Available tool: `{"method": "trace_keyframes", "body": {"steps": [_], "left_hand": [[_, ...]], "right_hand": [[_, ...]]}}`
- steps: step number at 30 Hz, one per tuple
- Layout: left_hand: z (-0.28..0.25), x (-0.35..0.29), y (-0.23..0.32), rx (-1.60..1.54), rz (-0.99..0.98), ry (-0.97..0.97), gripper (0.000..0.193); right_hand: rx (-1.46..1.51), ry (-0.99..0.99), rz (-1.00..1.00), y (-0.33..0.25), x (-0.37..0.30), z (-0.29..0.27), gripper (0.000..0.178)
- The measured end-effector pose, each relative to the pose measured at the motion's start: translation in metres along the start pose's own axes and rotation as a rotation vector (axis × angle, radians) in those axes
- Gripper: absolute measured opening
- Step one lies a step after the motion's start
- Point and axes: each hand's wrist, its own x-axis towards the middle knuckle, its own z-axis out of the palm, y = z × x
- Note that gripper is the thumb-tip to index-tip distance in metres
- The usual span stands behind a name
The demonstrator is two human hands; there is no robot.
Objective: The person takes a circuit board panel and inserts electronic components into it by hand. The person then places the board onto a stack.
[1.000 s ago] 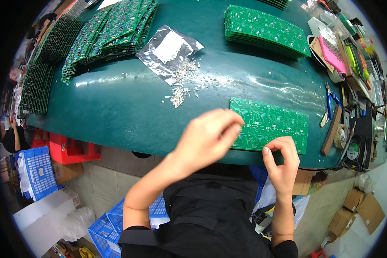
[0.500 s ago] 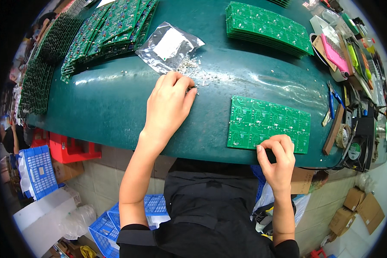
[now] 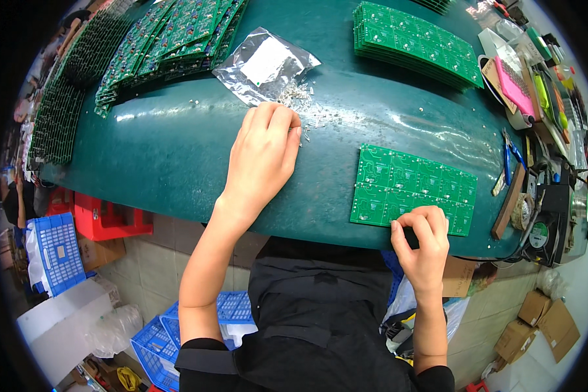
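My left hand (image 3: 262, 153) reaches to the near side of a loose heap of small pale parts with wire-like legs (image 3: 296, 96). Its fingers are bent together against the thumb, and whatever is between the tips is hidden. My right hand (image 3: 424, 245) is over the near edge of a green circuit board panel (image 3: 415, 186) lying flat on the table. Thumb and index finger there are pinched together; I cannot make out anything between them. A clear plastic bag with a white label (image 3: 266, 62) lies just behind the heap.
Stacked green boards (image 3: 417, 42) stand at the back right, and populated boards (image 3: 176, 39) at the back left. More boards are racked on edge (image 3: 62, 108) at far left. Blue-handled pliers (image 3: 508, 157), a wooden bar (image 3: 508, 202) and a fan (image 3: 538, 236) lie at the right.
The whole table view has shifted slightly. My left hand stays at the parts heap, its fingertips drawn a little closer together. My right hand keeps its pinch at the board's near edge.
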Motion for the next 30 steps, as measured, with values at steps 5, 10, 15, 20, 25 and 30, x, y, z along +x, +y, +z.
{"method": "trace_keyframes", "body": {"steps": [5,10,15,20,25,30], "left_hand": [[-0.001,0.000,0.005,-0.185,-0.080,-0.030,0.009],[-0.002,-0.002,0.017,-0.308,-0.133,-0.079,0.008],[-0.007,-0.006,0.025,-0.380,-0.153,-0.103,0.007],[-0.008,-0.010,0.030,-0.477,-0.151,-0.114,0.008],[-0.007,-0.011,0.033,-0.524,-0.154,-0.147,0.008],[-0.008,-0.005,0.039,-0.597,-0.193,-0.192,0.009]], "right_hand": [[-0.034,-0.004,-0.022,-0.002,0.002,0.001,0.018],[-0.062,-0.016,-0.045,-0.005,0.003,0.003,0.018],[-0.008,-0.040,-0.001,0.000,-0.003,-0.002,0.019],[0.099,-0.028,0.066,-0.001,-0.009,-0.003,0.019],[0.070,0.001,0.012,0.002,-0.009,0.001,0.020],[0.052,0.011,-0.050,0.003,0.001,0.002,0.021]]}}
